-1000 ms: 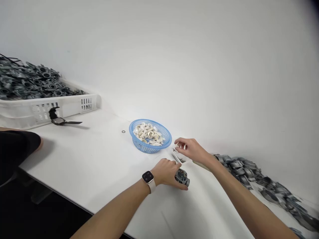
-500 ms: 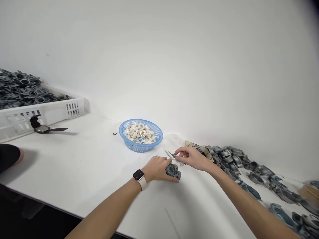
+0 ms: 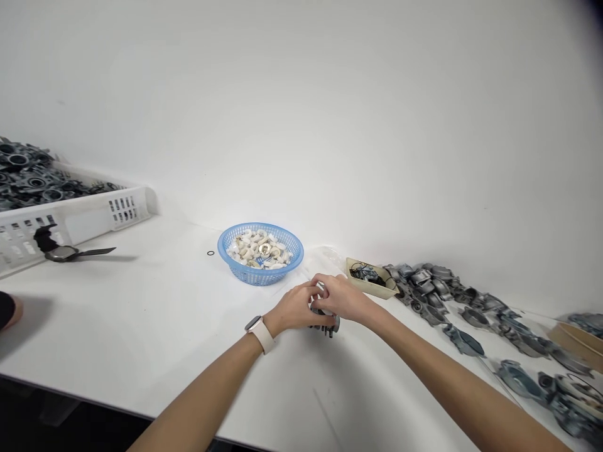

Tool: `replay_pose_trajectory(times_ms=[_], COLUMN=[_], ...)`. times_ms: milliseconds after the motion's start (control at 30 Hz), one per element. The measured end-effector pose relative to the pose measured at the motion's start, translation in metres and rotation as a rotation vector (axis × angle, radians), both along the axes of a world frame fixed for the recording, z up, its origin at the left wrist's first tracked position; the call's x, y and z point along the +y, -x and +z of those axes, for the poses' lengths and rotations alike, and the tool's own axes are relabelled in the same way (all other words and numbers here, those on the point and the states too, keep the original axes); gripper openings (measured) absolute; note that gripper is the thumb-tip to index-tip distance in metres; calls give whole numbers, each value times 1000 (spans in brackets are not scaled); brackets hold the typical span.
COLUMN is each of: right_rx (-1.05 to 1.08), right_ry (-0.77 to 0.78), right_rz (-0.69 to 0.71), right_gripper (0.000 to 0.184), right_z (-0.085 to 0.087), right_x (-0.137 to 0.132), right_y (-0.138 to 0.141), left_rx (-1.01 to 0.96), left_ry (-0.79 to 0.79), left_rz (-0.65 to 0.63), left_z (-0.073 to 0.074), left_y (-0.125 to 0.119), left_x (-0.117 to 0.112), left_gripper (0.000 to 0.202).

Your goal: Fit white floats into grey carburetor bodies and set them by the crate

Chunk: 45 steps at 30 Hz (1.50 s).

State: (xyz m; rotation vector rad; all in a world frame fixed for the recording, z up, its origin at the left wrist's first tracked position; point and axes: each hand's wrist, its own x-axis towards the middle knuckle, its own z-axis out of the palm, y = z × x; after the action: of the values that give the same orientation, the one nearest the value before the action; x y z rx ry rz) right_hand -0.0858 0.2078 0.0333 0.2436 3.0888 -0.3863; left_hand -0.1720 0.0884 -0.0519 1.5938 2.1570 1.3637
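Observation:
My left hand (image 3: 293, 309) wears a watch (image 3: 260, 333) at the wrist. Its fingers and thumb are wrapped round a small grey metal housing (image 3: 328, 330), held over the white table. The fingertips of my right hand (image 3: 343, 297) are closed together at the top of this housing, beside the left fingers. Whatever they pinch, if anything, is hidden. Just beyond the hands stands a blue plastic basket (image 3: 257, 276) of white and cream plastic pieces. To the right of it is a beige tray (image 3: 377, 289) of small dark parts.
Several grey metal castings (image 3: 464, 342) spread along the right side. At the left, a white crate (image 3: 129, 210) holds many dark metal parts, with a wristwatch (image 3: 63, 253) in front. A black ring (image 3: 210, 253) lies left of the basket. Someone's dark sleeve (image 3: 5, 309) shows at the left edge.
My right hand has moved left from beside the white items onto the housing. My left hand has turned the housing and raised it slightly. The view has shifted a little.

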Motion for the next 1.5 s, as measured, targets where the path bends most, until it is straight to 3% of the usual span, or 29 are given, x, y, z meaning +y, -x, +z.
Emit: replay_pose_trajectory(times_ms=[167,300,433,633,800,933,1033,1200,1500], right_rx=[0,-46,-2,37,-52,-179,-232,-282,-278], right_ry=[-120,-127,-123,-346,-348,-288,-294,-335,-307], right_rz=[18,10,-17,-206,-177,-45,-30,-40,-40], right_gripper=[24,27,38,36,30,24,21,30,30], right_z=[-2,7,19,24,17,3,-12,-31,-35], right_x=[-5,-3,18,62,83,84,80,80,84], right_y=[3,2,5,25,43,57,68,85,90], left_rx=[-122,-131,-125,-103,-105,-111,-109,-90,-56], left_ry=[-35,-11,26,47,53,62,71,37,-10], left_rz=[-87,-117,-59,-71,-82,-92,-86,-74,-48], left_z=[0,-2,-6,-12,-10,-8,-8,-10,-14], left_y=[8,11,12,16,16,15,16,17,16], left_x=[-2,-2,-1,1,0,0,0,2,4], left_gripper=[36,37,47,51,50,55,56,50,45])
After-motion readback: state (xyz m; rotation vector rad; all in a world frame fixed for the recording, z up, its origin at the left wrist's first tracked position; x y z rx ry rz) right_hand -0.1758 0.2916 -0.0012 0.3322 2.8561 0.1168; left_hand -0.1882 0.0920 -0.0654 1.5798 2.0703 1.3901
